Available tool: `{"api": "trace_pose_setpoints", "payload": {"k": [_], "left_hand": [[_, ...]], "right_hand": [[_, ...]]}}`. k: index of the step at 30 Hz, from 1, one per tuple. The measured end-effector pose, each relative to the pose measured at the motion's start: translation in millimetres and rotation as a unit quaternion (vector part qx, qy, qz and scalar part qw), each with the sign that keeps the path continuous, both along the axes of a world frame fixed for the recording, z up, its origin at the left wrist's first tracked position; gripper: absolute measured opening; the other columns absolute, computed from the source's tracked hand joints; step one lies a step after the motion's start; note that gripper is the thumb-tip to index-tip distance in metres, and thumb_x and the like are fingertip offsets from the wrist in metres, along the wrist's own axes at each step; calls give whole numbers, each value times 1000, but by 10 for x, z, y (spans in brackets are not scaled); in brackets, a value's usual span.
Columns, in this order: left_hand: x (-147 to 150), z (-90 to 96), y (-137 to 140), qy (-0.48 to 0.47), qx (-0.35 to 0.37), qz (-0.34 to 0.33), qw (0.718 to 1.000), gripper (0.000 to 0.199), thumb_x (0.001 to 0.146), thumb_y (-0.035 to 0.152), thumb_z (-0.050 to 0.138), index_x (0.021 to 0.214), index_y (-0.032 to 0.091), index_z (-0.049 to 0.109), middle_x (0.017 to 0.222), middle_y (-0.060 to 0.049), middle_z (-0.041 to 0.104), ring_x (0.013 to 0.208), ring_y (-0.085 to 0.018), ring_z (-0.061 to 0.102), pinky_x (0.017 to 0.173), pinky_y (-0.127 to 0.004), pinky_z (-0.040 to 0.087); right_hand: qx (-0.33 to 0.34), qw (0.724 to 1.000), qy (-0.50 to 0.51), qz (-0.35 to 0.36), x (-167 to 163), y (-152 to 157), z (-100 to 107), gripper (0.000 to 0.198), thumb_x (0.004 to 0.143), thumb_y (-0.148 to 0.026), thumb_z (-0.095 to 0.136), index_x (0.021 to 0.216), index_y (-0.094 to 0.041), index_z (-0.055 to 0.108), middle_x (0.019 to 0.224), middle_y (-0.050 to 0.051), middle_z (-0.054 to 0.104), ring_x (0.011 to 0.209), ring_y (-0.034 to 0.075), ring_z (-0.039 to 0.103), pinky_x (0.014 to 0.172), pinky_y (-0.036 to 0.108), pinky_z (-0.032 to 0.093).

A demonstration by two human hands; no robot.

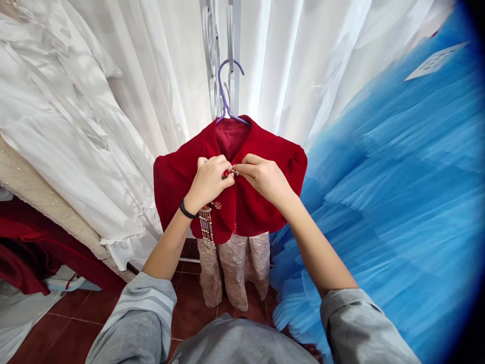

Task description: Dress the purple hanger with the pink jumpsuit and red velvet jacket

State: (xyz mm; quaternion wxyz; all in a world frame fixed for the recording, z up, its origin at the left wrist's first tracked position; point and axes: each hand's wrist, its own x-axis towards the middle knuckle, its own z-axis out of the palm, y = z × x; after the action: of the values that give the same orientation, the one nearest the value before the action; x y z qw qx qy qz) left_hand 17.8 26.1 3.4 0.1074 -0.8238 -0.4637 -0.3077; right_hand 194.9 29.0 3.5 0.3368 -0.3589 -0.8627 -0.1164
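A short red velvet jacket hangs on a purple hanger in front of me. At its front opening, just below the collar, my left hand is closed in a pinch on a small red-and-silver beaded ornament. My right hand meets it from the other side, thumb and fingers pressed together at the ornament's right end. Fingers hide most of this piece. Below my left wrist, a brooch with beaded tassels dangles on the jacket. A pinkish patterned garment shows under the jacket's hem.
Blue tulle dresses crowd the right side, with a white tag on top. White garments hang at left, above dark red cloth. Behind the hanger are a grey metal stand and white curtains. The floor is red tile.
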Motion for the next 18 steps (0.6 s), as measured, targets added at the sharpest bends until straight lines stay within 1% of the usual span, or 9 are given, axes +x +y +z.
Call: {"api": "trace_pose_setpoints", "payload": {"k": [2,4,7,12,15,18], "left_hand": [[-2,11,8,-5,-4,3,1000,12,84,20,50,72,18,53,81,-2,56,77,-19,50,76,-38,25],[-9,10,18,-11,-7,2,1000,13,84,21,50,73,18,54,81,-1,57,76,-18,50,75,-38,24],[-20,-1,33,-23,-12,-7,1000,13,85,21,49,74,18,56,80,-1,57,75,-17,49,75,-37,23],[-17,-22,43,-29,-1,-6,1000,12,85,22,51,75,17,55,82,-1,59,75,-18,50,76,-38,23],[-7,-47,42,-30,10,-6,999,12,85,22,50,74,17,54,82,-2,59,78,-19,52,76,-38,24],[5,-90,54,-38,21,3,999,13,85,22,50,73,18,52,82,-2,58,80,-19,54,76,-37,24]], "right_hand": [[3,1000,-22,22,13,4,80,30,98,-24,43,98,-18,73,97,8,63,75,14,57,64,25,39],[1,998,-48,43,19,23,143,30,98,-23,44,96,-16,73,102,9,64,82,17,59,67,27,41],[5,994,-87,63,26,60,209,28,97,-24,46,95,-15,73,103,10,66,92,21,59,70,29,44],[38,988,-129,75,11,97,244,29,97,-22,45,89,-12,71,98,12,66,89,21,57,69,32,45],[59,984,-156,66,-11,83,230,30,97,-16,41,88,-11,69,96,13,65,89,21,55,65,31,43],[68,983,-170,32,-39,60,200,28,95,-8,39,90,-10,66,99,13,65,93,23,53,59,30,40]]}}
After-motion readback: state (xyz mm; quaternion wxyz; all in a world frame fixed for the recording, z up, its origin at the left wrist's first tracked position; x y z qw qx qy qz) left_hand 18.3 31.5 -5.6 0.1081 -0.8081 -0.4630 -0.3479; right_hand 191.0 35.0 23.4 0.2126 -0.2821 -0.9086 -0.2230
